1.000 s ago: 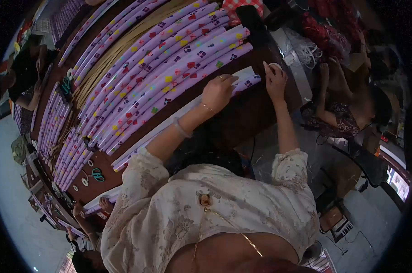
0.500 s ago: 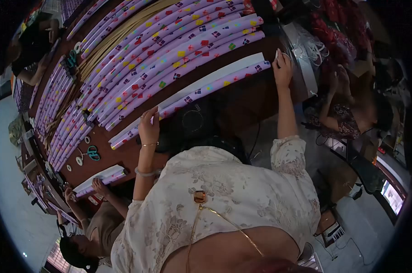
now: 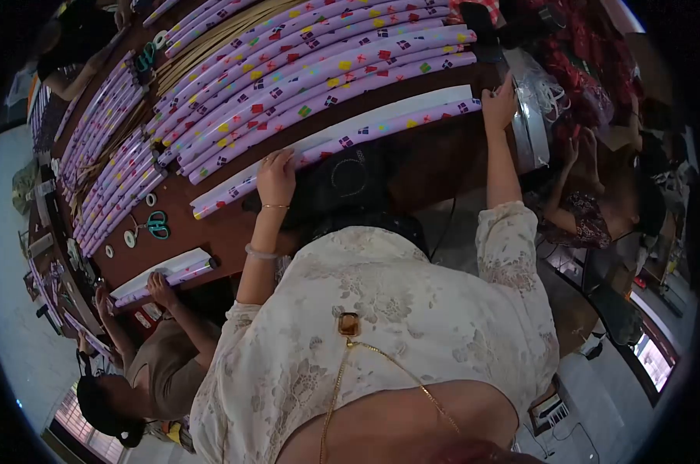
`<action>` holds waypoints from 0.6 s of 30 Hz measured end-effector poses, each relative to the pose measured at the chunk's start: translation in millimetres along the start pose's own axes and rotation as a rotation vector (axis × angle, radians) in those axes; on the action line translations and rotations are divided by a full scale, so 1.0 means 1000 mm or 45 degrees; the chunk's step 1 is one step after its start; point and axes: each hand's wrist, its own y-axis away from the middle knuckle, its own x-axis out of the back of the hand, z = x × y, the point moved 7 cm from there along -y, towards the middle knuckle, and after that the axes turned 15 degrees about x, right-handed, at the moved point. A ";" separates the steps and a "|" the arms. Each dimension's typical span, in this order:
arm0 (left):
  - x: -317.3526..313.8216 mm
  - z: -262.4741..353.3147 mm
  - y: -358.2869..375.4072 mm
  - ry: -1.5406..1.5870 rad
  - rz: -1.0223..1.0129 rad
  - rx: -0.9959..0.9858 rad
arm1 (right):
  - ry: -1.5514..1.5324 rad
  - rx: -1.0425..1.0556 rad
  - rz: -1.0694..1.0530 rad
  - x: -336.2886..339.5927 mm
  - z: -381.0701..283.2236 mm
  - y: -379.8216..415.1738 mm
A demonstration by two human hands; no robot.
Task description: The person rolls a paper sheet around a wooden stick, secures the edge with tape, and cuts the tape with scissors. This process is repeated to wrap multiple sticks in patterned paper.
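Note:
A partly rolled sheet of lilac wrapping paper (image 3: 412, 124) with coloured gift-box prints lies along the table's front edge, its white underside showing as a strip behind the roll. My left hand (image 3: 276, 179) rests left of its middle, fingers bent over the roll and closed on it. At the right end, my right hand (image 3: 499, 110) is open, thumb close by the roll's tip and index finger stretched away from me. Just behind lies a large stack of finished lilac rolls (image 3: 303, 85).
Teal scissors (image 3: 157, 225) and white tape rolls (image 3: 129, 239) lie to the left. A co-worker (image 3: 168, 340) there handles another lilac roll (image 3: 186, 271). Clear plastic wrapping (image 3: 529, 93) lies at the right, near another person (image 3: 590, 209). Brown strips (image 3: 211, 50) lie among the rolls.
The whole view has shifted, moving the table's left side upward and its right side rightward in the picture. Both hands stay at about the same places along the paper; my right index finger now points farther rightward.

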 end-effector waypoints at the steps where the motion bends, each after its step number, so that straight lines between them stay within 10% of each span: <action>1: 0.001 -0.001 0.000 -0.032 0.027 -0.016 | -0.002 0.008 0.005 -0.003 0.004 -0.005; 5: -0.006 -0.014 0.000 -0.013 -0.021 0.069 | -0.266 -0.129 -0.115 -0.003 0.016 -0.008; 9: -0.013 -0.023 -0.004 -0.068 -0.068 0.138 | 0.230 0.108 0.339 0.039 -0.016 0.006; 11: -0.016 -0.025 -0.010 -0.088 -0.124 0.214 | -0.497 0.360 0.195 0.028 -0.052 0.006; 18: -0.030 0.027 -0.032 -0.063 -0.007 -0.051 | -0.618 1.041 -0.395 0.003 -0.177 0.031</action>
